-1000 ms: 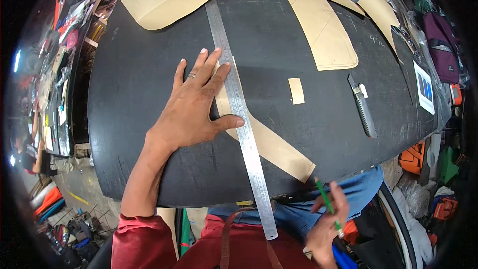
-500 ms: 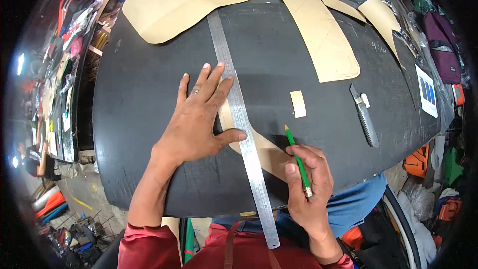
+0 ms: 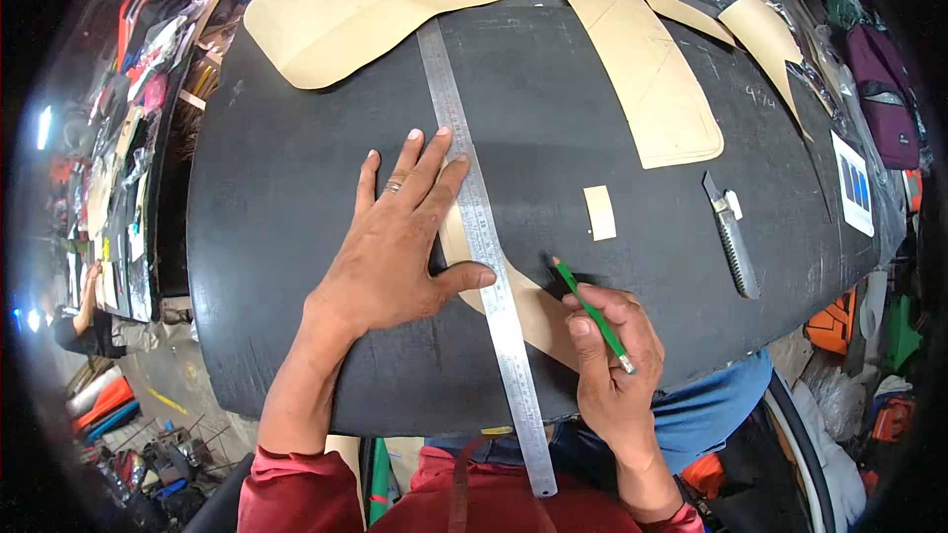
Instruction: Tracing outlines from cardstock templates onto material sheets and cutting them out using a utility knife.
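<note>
My left hand (image 3: 400, 237) lies spread on the black table, its fingertips and thumb pressing the left edge of a long steel ruler (image 3: 481, 227). The ruler runs from the large tan sheet at the far side down past the near table edge. Beneath hand and ruler lies a tan card piece (image 3: 538, 314) with a curved edge, partly covered. Right of the ruler, my right hand (image 3: 617, 350) grips a green pencil (image 3: 591, 313) between thumb and fingers. The pencil's tip points away to the left, near the card piece; whether it touches the table I cannot tell.
A small tan card rectangle (image 3: 599, 213) and a grey utility knife (image 3: 732, 237) lie to the right. Large tan card shapes (image 3: 385, 0) and a curved strip (image 3: 652, 69) sit farther off. A purple bag (image 3: 882, 99) stands at the far right edge.
The pencil has tilted more to the left, its tip moving left and slightly nearer. My left hand still holds the ruler in place. The whole view has shifted slightly.
</note>
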